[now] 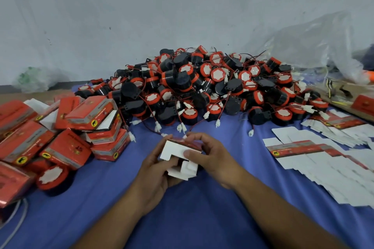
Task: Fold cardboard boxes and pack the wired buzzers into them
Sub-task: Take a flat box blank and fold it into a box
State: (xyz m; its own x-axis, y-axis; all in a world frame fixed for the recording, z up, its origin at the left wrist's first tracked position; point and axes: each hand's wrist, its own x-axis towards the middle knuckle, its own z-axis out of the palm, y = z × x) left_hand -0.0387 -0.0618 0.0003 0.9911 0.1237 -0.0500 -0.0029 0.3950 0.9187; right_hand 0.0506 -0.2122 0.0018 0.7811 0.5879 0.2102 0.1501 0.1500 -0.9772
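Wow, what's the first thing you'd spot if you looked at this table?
The big heap of black-and-red wired buzzers, back middle of the blue cloth. In front, the left hand and right hand hold a half-folded box. At left lie red folded boxes, at right flat box blanks.

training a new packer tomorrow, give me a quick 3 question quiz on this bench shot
1. True or false: the left hand and right hand both hold one part-folded box with its white flaps open.
2. Where do the flat box blanks lie on the blue cloth? A) on the person's right B) on the person's left C) against the wall
3. Fill in: the folded red boxes are heaped on the person's ___ side.
Key: 1 true; 2 A; 3 left.
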